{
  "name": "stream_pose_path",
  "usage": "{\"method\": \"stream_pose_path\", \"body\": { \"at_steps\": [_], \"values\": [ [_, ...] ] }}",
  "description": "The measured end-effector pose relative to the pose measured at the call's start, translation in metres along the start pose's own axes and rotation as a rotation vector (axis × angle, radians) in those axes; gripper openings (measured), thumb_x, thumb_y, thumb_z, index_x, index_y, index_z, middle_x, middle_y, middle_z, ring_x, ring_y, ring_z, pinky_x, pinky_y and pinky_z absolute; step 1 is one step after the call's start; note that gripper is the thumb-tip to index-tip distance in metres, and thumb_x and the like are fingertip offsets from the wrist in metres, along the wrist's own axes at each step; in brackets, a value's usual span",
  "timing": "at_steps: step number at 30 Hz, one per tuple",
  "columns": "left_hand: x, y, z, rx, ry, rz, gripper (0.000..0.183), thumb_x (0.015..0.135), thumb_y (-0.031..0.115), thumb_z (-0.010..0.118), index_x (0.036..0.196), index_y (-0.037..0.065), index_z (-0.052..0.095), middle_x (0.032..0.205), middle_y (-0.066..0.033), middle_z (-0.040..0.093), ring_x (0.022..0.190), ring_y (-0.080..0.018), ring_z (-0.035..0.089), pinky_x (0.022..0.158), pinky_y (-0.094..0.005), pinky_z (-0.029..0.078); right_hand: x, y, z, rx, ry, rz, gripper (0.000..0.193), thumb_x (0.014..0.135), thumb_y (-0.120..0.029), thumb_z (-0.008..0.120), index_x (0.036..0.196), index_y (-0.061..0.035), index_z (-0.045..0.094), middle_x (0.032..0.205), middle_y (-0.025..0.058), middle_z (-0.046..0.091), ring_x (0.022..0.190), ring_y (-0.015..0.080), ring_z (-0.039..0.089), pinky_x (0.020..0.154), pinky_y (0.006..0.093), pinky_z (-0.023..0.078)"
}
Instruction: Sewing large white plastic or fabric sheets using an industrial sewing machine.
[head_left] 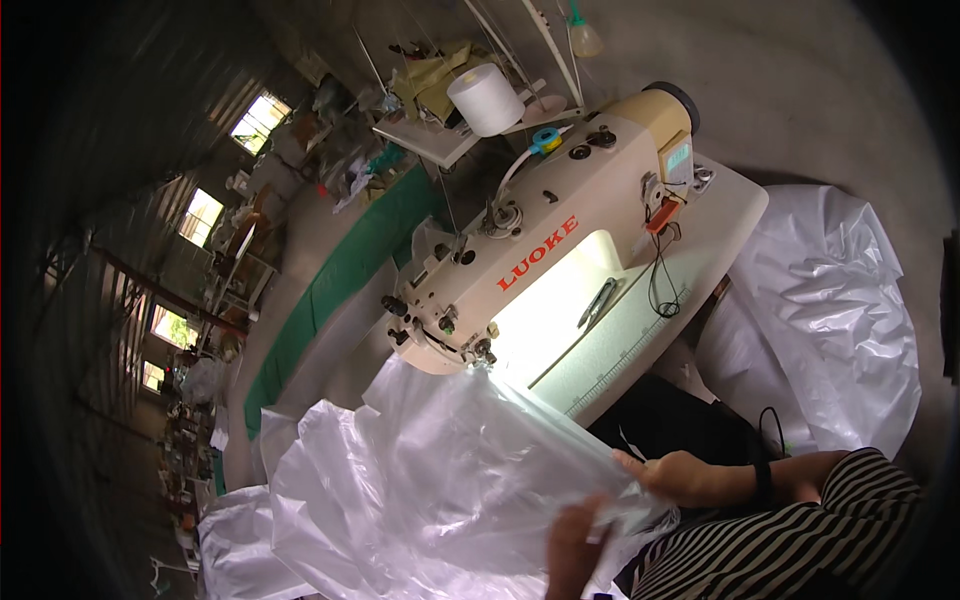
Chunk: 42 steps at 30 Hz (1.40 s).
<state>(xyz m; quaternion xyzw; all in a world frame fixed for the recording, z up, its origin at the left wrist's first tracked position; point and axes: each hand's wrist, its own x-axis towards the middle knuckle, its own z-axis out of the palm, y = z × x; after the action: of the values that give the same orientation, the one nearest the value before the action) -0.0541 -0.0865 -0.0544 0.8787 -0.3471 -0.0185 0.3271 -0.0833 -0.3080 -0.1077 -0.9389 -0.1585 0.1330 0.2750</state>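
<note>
A large sheet of shiny, translucent white plastic film point(400, 470) spreads in folds from under the needle end of a sewing machine point(540, 230) toward me. My right hand point(690, 478), with a dark band at the wrist, is closed on the edge of the film, and that edge runs taut up to the needle area. Smeared by motion, my left hand point(575, 545) is over the film near the bottom of the view; its finger positions are unclear. Folds of film hide the near part of the machine bed.
Metal thread snips point(598, 303) lie on the lit machine bed. More plastic film point(815, 310) is bunched at the right. A white thread cone point(486, 100) stands behind the machine, and a green strip point(330, 285) borders the table at the left. Thin dark cables hang beside the bed.
</note>
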Motion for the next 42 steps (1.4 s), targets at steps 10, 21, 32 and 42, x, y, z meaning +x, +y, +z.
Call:
{"method": "stream_pose_path", "body": {
  "at_steps": [10,21,32,42],
  "values": [
    [0.019,-0.195,-0.076,0.581,-0.072,-0.689,0.075,0.093,0.048,0.057,0.153,0.015,0.027,0.161,-0.0123,0.021,0.146,-0.0412,0.02,0.107,-0.0723,0.023,0.063,-0.029,0.054,-0.398,0.065,-0.222,0.052,0.093,-0.011,0.048,0.138,0.0146,0.042,0.059,-0.0001,0.05,0.04,0.0105,0.043,0.03,0.0293,0.034],
    [0.086,-0.296,-0.114,0.541,-0.068,-0.678,0.079,0.092,0.054,0.055,0.154,0.016,0.023,0.162,-0.0116,0.017,0.147,-0.0404,0.017,0.107,-0.0735,0.021,0.175,-0.028,-0.019,-0.086,0.061,0.036,0.043,0.095,-0.007,0.045,0.134,0.0098,0.045,0.079,0.0183,0.068,0.067,0.0313,0.069,0.053,0.0389,0.052],
    [0.028,-0.251,-0.213,0.37,0.454,-0.302,0.046,0.084,0.012,0.07,0.128,0.003,0.058,0.123,-0.0198,0.064,0.112,-0.0388,0.061,0.099,-0.0437,0.047,0.143,0.0,0.015,1.614,-0.133,0.036,0.061,0.093,-0.024,0.069,0.14,-0.0009,0.037,0.105,0.011,0.063,0.079,0.014,0.067,0.068,0.0285,0.06],
    [-0.124,-0.307,-0.189,0.666,0.259,-0.995,0.061,0.092,0.028,0.058,0.141,-0.005,0.04,0.144,-0.0287,0.042,0.131,-0.0415,0.044,0.111,-0.0454,0.036,0.138,-0.055,0.13,1.193,-0.307,-0.253,0.047,0.098,-0.035,0.061,0.132,-0.0028,0.055,0.133,0.0112,0.059,0.124,0.0233,0.053,0.106,0.0329,0.04]
  ]
}}
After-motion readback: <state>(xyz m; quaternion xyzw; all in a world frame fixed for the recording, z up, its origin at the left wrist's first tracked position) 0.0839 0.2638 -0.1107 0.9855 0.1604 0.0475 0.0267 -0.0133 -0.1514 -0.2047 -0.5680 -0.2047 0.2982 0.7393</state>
